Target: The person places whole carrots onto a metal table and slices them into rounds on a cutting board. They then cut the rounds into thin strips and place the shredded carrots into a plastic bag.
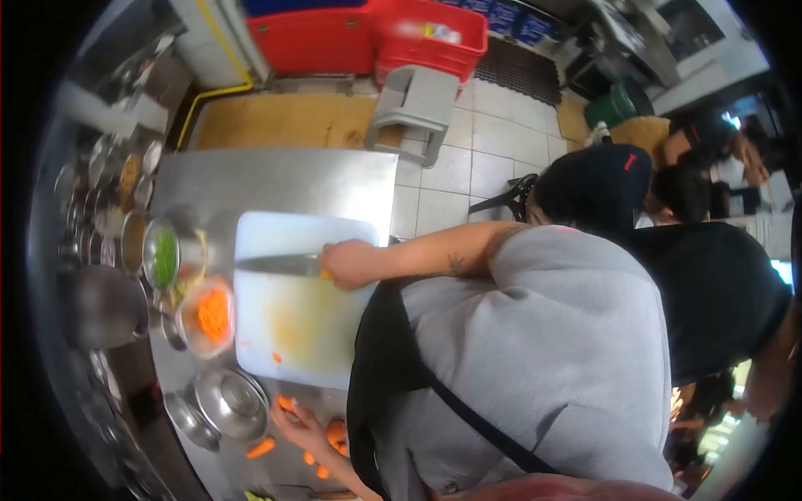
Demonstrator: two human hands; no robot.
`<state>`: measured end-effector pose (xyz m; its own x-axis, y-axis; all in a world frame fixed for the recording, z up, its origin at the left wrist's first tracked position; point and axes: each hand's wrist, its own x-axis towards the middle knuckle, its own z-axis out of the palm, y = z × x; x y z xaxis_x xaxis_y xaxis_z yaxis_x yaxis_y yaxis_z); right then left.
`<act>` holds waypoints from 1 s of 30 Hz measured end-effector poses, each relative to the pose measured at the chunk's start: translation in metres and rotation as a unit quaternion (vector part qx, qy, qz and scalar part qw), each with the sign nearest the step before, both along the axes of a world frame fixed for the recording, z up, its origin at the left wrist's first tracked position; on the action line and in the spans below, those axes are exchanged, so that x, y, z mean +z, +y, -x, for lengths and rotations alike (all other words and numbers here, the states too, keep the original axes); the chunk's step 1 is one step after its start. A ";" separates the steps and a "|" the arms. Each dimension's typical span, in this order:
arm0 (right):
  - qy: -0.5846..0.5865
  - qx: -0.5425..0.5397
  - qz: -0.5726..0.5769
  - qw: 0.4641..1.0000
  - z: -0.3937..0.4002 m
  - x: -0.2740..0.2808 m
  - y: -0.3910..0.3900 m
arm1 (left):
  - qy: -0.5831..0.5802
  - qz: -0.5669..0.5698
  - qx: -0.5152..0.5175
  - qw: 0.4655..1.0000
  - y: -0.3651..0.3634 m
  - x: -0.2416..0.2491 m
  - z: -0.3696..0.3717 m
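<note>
My right hand [351, 264] is closed around the handle of a knife [282, 265], whose wide blade lies over the white cutting board [306, 234]. The board has a yellow-orange stain and a small orange piece [276, 357] on it. Beyond the board's lower edge, my left hand [299, 424] has its fingers around a carrot [286, 403]. Around that hand, more carrots [261, 447] lie on the metal table. A steel bowl [231, 404] stands beside it. Shredded carrot [215, 316] fills a clear container [197, 334] next to the board.
A bowl of chopped greens [165, 257] and several metal containers line the table's far side. A grey step stool [415, 108] and red crates [434, 37] stand on the floor beyond the table [276, 175]. A person in a dark cap [593, 188] is close behind me.
</note>
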<state>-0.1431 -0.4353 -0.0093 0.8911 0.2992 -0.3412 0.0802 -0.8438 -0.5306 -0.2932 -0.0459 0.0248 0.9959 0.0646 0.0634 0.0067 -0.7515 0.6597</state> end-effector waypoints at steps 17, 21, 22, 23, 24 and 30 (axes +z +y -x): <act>-0.054 0.058 -0.132 0.988 -0.015 -0.039 -0.038 | -0.020 0.161 0.150 0.975 -0.110 -0.103 -0.044; -0.079 0.099 -0.133 0.983 -0.037 -0.040 -0.047 | -0.021 0.033 0.062 0.997 -0.096 -0.101 -0.051; -0.079 0.110 -0.109 0.985 -0.048 -0.048 -0.055 | -0.026 -0.004 0.051 0.998 -0.098 -0.100 -0.053; -0.080 0.123 -0.083 0.986 -0.054 -0.050 -0.060 | -0.028 -0.039 0.041 0.998 -0.100 -0.095 -0.049; -0.080 0.138 -0.058 0.985 -0.060 -0.057 -0.063 | -0.059 -0.044 0.038 0.997 -0.108 -0.091 -0.048; -0.337 -0.025 0.032 0.941 -0.106 -0.172 -0.083 | 0.042 -0.091 -0.024 0.995 -0.163 -0.068 -0.060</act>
<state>-0.0375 -0.5187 -0.1812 0.9237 0.2497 0.2907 0.3400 -0.8839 -0.3211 -0.2337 -0.2086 -0.0437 0.9999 0.0111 -0.0131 0.0162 -0.8591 0.5116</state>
